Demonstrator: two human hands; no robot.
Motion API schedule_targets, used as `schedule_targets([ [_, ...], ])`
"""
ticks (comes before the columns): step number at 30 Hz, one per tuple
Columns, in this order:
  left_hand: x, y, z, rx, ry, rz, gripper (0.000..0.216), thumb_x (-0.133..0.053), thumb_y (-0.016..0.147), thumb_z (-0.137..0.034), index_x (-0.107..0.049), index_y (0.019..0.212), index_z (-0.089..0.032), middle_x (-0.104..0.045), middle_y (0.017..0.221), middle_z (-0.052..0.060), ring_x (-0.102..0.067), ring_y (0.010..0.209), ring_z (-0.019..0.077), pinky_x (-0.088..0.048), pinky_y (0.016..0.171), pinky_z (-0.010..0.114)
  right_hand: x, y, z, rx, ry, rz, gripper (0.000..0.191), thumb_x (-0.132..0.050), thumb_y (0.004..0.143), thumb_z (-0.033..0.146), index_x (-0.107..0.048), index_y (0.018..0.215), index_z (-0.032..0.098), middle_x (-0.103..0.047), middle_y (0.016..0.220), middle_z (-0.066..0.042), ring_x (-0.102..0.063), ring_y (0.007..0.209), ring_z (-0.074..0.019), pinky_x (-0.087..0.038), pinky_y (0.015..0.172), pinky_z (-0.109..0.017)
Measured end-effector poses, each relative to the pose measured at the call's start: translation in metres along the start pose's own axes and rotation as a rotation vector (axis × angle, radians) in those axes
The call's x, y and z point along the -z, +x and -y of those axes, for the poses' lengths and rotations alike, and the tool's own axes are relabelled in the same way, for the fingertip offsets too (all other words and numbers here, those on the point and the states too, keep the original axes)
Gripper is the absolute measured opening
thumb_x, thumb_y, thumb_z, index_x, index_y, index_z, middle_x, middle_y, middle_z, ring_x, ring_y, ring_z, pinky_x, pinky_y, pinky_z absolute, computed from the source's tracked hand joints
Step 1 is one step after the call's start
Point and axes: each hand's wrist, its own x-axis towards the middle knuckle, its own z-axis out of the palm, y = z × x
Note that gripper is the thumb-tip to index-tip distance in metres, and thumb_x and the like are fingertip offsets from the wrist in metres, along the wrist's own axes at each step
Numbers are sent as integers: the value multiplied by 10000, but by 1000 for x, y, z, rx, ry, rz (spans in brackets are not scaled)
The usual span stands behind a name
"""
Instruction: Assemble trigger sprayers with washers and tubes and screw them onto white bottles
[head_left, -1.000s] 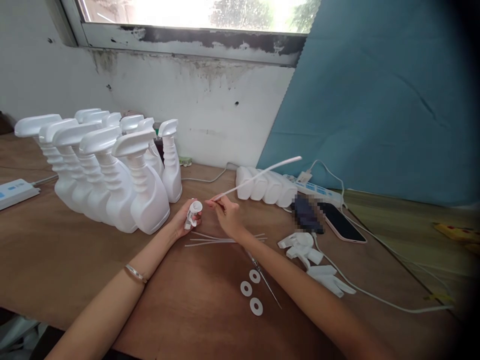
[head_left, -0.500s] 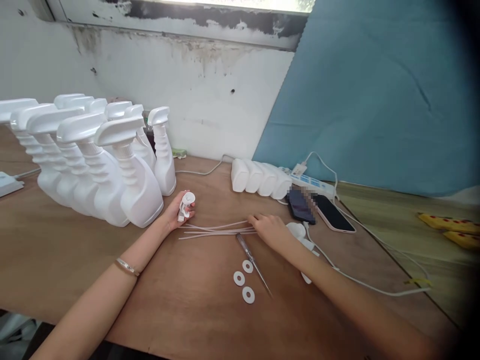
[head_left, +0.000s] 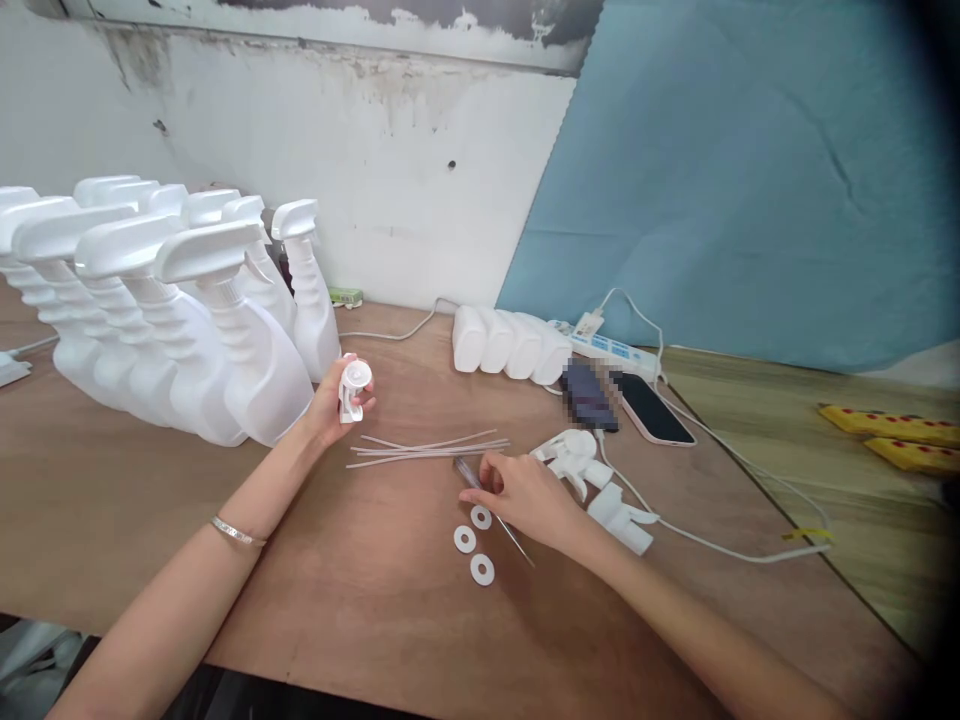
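My left hand point(head_left: 328, 408) is closed round a white spray trigger head point(head_left: 354, 385), its round collar turned up towards me. Over the handle end of a screwdriver point(head_left: 517, 545) hovers my right hand point(head_left: 529, 497), thumb and forefinger apart and nothing visible between them. Just beside the thumb lie three white washers point(head_left: 464, 540), flat on the table. Several thin white dip tubes point(head_left: 420, 450) rest in a loose bundle between the two hands. To the right of my right hand are more white trigger parts point(head_left: 574, 455), partly heaped together.
White spray bottles point(head_left: 255, 375) with trigger tops stand in rows at the left. Several white bottles point(head_left: 499, 343) lie in a row at the back, near a power strip point(head_left: 615, 350). Phones point(head_left: 651, 408) and a white cable point(head_left: 720, 553) lie on the right of the wooden table point(head_left: 337, 600).
My right hand has left the dip tubes and come nearer, over the screwdriver and washers. My left hand still holds the trigger head. The whole view has shifted slightly.
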Motion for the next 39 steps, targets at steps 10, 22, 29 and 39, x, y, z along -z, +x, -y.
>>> schedule_targets([
  [10, -56, -44, 75, 463, 98, 221, 241, -493, 774, -348, -453, 645, -149, -511, 452, 2, -334, 275, 48, -262, 309, 147, -3, -25, -27, -49, 1139, -154, 305, -494, 763, 484, -494, 724, 182, -473, 546, 32, -448, 431, -94, -343, 384, -200],
  [22, -49, -49, 93, 560, 89, 205, 266, -514, 781, -409, -495, 689, -160, -540, 484, 9, -354, 304, 49, -279, 340, 159, -10, -63, -19, 395, 1038, -543, 174, -487, 837, 164, -511, 941, 302, -612, 860, -39, -606, 803, -181, -535, 669, -355],
  [29, -50, -49, 95, 548, 96, 225, 257, -510, 793, -388, -504, 698, -149, -539, 489, 12, -377, 304, 60, -320, 352, 181, -23, -65, -21, 698, 420, -607, 419, -550, 736, 62, -491, 1095, 270, -624, 1003, -96, -616, 872, -195, -563, 681, -349],
  [39, -53, -52, 96, 510, 177, 195, 336, -526, 782, -449, -459, 663, -142, -539, 472, -2, -410, 326, 63, -380, 387, 184, -21, -60, -9, 724, 358, -654, 326, -504, 707, -10, -481, 987, 156, -651, 973, -134, -610, 958, -218, -579, 729, -319],
])
